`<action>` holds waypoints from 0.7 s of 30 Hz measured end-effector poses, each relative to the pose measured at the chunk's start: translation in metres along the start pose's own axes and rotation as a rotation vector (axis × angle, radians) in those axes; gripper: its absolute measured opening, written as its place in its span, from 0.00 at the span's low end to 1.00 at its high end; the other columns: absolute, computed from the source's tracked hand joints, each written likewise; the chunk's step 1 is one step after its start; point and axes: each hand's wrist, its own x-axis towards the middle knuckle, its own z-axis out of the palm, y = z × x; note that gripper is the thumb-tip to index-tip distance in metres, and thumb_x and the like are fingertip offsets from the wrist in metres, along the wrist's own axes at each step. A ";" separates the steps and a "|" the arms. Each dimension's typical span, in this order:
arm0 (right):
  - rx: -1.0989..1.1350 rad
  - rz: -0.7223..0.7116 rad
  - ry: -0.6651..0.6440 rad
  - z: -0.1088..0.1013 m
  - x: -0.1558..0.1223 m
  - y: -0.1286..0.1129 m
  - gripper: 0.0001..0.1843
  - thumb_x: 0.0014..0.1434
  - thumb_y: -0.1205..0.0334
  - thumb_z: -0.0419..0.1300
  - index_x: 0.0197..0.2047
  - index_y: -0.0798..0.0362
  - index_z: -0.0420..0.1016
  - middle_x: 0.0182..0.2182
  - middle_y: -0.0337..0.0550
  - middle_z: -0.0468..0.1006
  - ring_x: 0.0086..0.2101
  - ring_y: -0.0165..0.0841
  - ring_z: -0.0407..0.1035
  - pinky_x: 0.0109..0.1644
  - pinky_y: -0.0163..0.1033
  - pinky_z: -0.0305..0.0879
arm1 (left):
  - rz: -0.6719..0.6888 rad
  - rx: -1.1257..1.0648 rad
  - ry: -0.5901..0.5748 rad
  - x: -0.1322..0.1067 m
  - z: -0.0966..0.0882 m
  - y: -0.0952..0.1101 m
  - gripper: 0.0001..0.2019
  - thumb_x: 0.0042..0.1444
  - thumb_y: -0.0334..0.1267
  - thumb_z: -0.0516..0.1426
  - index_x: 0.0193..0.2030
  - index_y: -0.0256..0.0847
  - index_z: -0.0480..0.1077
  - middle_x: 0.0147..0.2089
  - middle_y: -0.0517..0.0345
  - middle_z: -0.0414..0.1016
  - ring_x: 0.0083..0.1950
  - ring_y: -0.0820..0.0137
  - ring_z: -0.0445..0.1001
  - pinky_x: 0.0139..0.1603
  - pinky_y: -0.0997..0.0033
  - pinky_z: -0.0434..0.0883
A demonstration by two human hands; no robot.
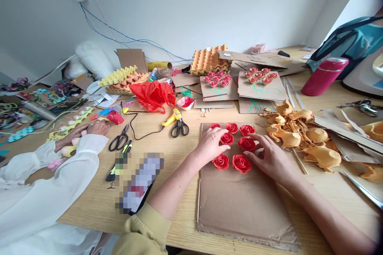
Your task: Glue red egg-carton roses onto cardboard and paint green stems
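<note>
Resting on a cardboard sheet [239, 207] on the counter [173, 155]: red roses [241, 163], probably egg-carton pulp, light, crushable; lift by the base. Left hand [211, 143] and right hand [271, 159]: grip wide, touching roses, clasping nothing.

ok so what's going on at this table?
One person has both bare hands on a brown cardboard sheet lying on the wooden table. The left hand rests open against a cluster of seven red paper roses near the sheet's far edge; the right hand touches the cluster from the other side, fingers spread. To the right lie orange egg-carton scraps, to the left a yellow glue gun and black-handled scissors. Another person's white sleeve rests at far left.
</note>
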 end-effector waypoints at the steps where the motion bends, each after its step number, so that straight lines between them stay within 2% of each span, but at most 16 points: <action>1: -0.001 -0.003 -0.002 0.001 0.000 0.001 0.23 0.64 0.51 0.60 0.60 0.48 0.67 0.47 0.48 0.74 0.33 0.36 0.78 0.41 0.47 0.78 | -0.004 -0.001 0.002 0.000 0.001 -0.001 0.24 0.53 0.40 0.67 0.56 0.39 0.71 0.55 0.46 0.76 0.57 0.57 0.72 0.61 0.54 0.68; 6: -0.005 -0.006 0.013 0.003 0.000 0.004 0.21 0.64 0.52 0.60 0.59 0.47 0.69 0.48 0.48 0.75 0.34 0.37 0.78 0.38 0.46 0.79 | -0.011 -0.066 0.043 0.001 0.006 0.002 0.21 0.53 0.37 0.67 0.54 0.40 0.72 0.51 0.50 0.77 0.54 0.59 0.74 0.58 0.57 0.70; 10: 0.000 -0.006 0.030 0.004 -0.001 0.007 0.22 0.64 0.51 0.61 0.59 0.48 0.68 0.47 0.49 0.76 0.33 0.37 0.78 0.38 0.47 0.79 | -0.003 -0.116 0.036 -0.001 0.007 0.005 0.22 0.52 0.37 0.68 0.54 0.41 0.72 0.52 0.50 0.77 0.53 0.59 0.75 0.58 0.57 0.71; 16: 0.055 0.003 0.068 -0.002 -0.001 -0.003 0.21 0.65 0.51 0.60 0.58 0.49 0.68 0.48 0.51 0.76 0.33 0.36 0.77 0.38 0.47 0.78 | 0.004 -0.165 0.088 -0.005 -0.007 0.012 0.21 0.54 0.35 0.66 0.54 0.39 0.71 0.55 0.48 0.76 0.56 0.59 0.74 0.60 0.55 0.70; 18: 0.103 0.001 0.084 -0.006 -0.001 -0.011 0.23 0.65 0.50 0.60 0.59 0.49 0.68 0.48 0.51 0.77 0.35 0.37 0.77 0.39 0.47 0.77 | 0.051 -0.199 0.104 -0.008 -0.013 0.022 0.22 0.55 0.35 0.65 0.57 0.41 0.70 0.57 0.48 0.75 0.58 0.60 0.73 0.62 0.55 0.70; 21: 0.193 -0.014 0.088 -0.009 -0.003 -0.023 0.25 0.63 0.49 0.61 0.60 0.48 0.67 0.47 0.49 0.78 0.38 0.38 0.76 0.41 0.46 0.76 | 0.193 -0.238 0.065 -0.011 -0.020 0.040 0.28 0.55 0.37 0.66 0.62 0.45 0.66 0.62 0.49 0.72 0.64 0.60 0.70 0.66 0.56 0.67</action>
